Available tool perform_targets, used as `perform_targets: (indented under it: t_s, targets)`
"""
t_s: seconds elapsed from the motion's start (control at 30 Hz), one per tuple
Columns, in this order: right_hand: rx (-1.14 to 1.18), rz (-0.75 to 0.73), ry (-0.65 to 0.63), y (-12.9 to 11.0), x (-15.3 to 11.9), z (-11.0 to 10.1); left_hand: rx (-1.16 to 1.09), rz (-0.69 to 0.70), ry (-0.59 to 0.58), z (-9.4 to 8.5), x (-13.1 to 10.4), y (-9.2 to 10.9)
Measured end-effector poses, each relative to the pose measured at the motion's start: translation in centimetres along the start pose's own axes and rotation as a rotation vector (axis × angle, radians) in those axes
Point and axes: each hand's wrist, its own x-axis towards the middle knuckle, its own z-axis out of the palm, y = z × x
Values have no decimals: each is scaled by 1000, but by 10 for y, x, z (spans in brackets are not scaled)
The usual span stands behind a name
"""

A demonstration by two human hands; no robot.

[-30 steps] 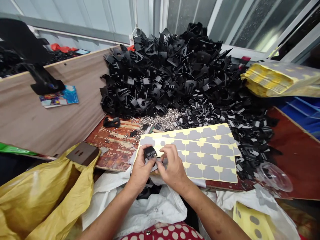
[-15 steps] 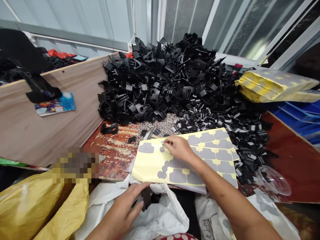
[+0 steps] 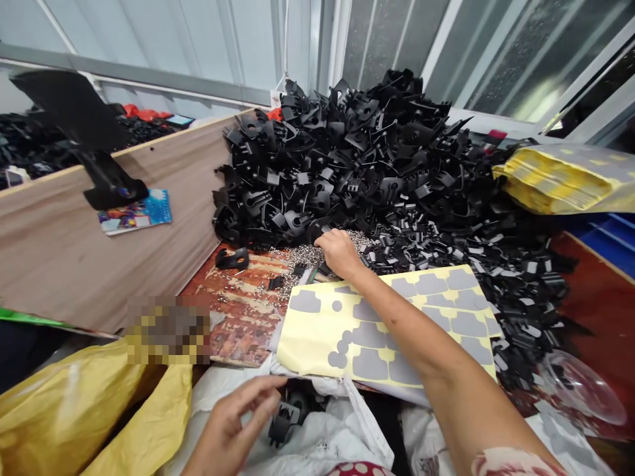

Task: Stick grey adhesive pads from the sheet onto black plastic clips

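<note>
Below the near edge of the worktop (image 3: 238, 337), the left hand (image 3: 233, 418) has fingers spread, a black part (image 3: 283, 423) just beyond their tips at the white bag (image 3: 327, 443). The right hand (image 3: 340, 252) bunches its fingers by a black clip (image 3: 321, 229); pinching, I can't tell.

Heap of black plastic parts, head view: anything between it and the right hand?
Nothing visible. The right hand is at the lower front edge of the heap of black plastic parts, by small silver metal pieces. Whether it touches a part can't be told.
</note>
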Motion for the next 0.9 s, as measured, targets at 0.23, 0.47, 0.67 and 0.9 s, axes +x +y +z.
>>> perform_targets:
  t_s: [0.23,0.47,0.67,0.9]
  targets:
    - [611,121,-12,-92,-145,1,-211,156,241,22,48,38]
    - [852,352,-81,-75,-180,7,-512,-167,35,29,40,49]
    - [529,290,78,-38,-162,33,-168,-41,-136,11,75,52]
    - [753,532,-9,-41,-141,36,39,27,-238,28,124,48]
